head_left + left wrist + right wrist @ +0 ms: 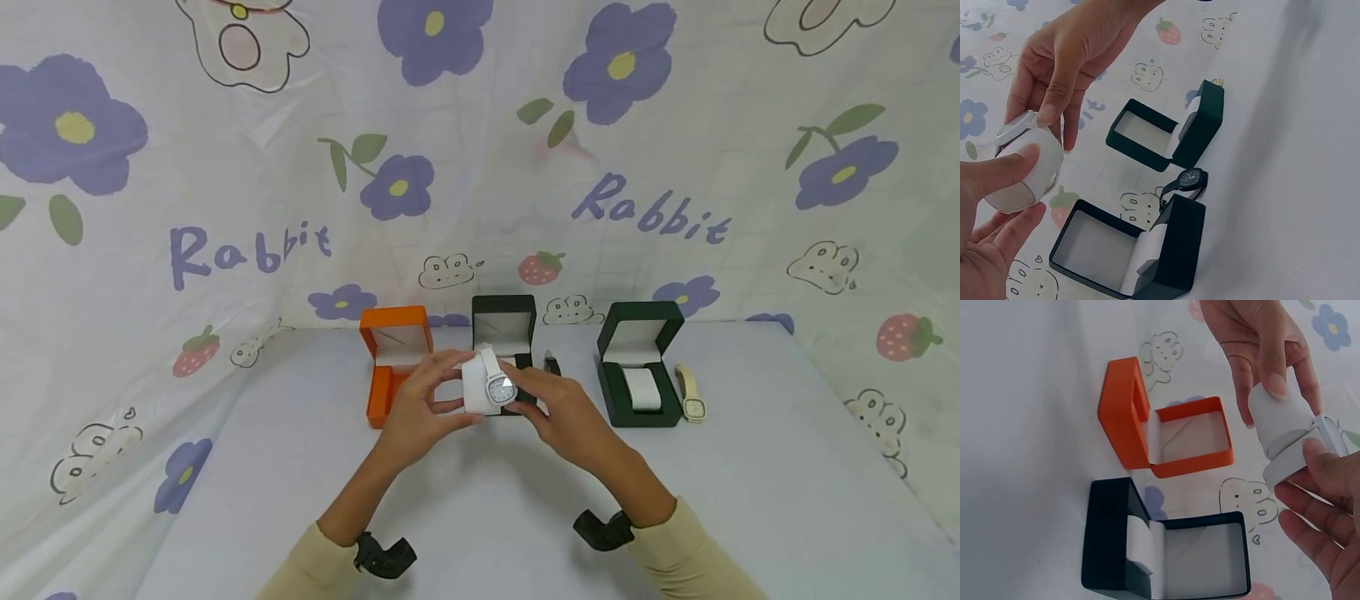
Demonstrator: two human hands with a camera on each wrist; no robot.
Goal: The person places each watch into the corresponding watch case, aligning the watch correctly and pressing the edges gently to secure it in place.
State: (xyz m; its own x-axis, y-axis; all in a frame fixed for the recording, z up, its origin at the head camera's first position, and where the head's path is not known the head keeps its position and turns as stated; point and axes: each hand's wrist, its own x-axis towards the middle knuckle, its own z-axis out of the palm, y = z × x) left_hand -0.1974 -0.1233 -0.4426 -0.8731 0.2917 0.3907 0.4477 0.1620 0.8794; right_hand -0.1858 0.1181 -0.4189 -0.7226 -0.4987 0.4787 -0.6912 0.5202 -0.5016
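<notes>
Above the table, my left hand (418, 417) grips a white watch cushion (474, 385) between thumb and fingers. A white watch (501, 388) with a pale square-cornered dial lies against the side of the cushion. My right hand (564, 410) pinches its strap, thumb and fingertips close to the case. In the right wrist view, the white strap (1287, 466) sits at one end of the cushion (1280, 414). In the left wrist view, the left thumb presses the cushion's side (1044, 159). Both hands overlap the boxes behind them.
Behind the hands stand an open orange watch box (396, 317), an open dark box (503, 303) and, to the right, an open green box (645, 311) with a white cushion (642, 389). A black watch (552, 364) and a gold watch (694, 408) lie beside the boxes.
</notes>
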